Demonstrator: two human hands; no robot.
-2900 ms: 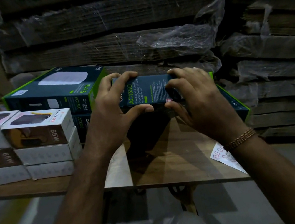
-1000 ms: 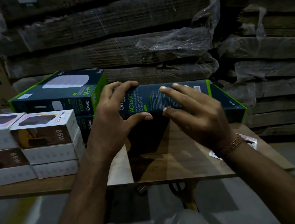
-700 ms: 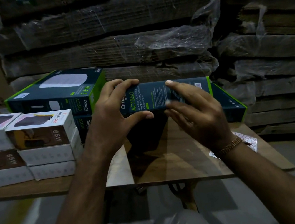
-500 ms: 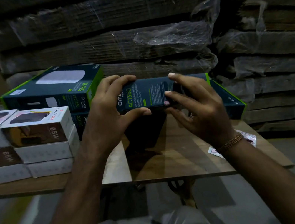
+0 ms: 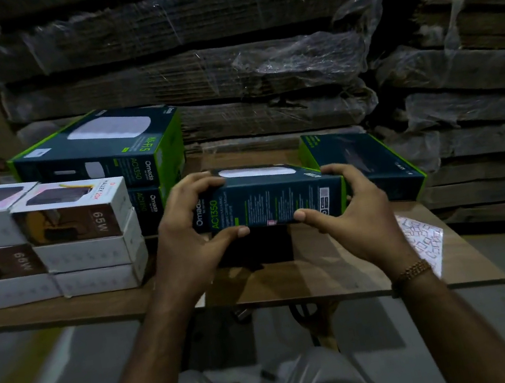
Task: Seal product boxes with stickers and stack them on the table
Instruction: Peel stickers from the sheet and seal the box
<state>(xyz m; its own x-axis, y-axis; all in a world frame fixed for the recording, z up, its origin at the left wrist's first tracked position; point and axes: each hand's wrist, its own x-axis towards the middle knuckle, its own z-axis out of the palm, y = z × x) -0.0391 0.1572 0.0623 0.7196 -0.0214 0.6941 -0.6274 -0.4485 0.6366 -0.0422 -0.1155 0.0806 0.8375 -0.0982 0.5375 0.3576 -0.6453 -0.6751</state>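
Bare table (image 5: 292, 280) along its near edge — box stacks (image 5: 78, 234) crowd the left end, sticker sheet (image 5: 422, 236) near the right edge.

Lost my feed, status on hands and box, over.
Left hand and right hand grip the dark teal Omada cardboard box by its ends, above the wooden table. Nothing blocking the stack of two matching teal boxes at left.

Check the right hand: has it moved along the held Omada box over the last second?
Yes. The right hand slid from the box's middle to its right end, toward the sticker sheet; it now grips the held box.
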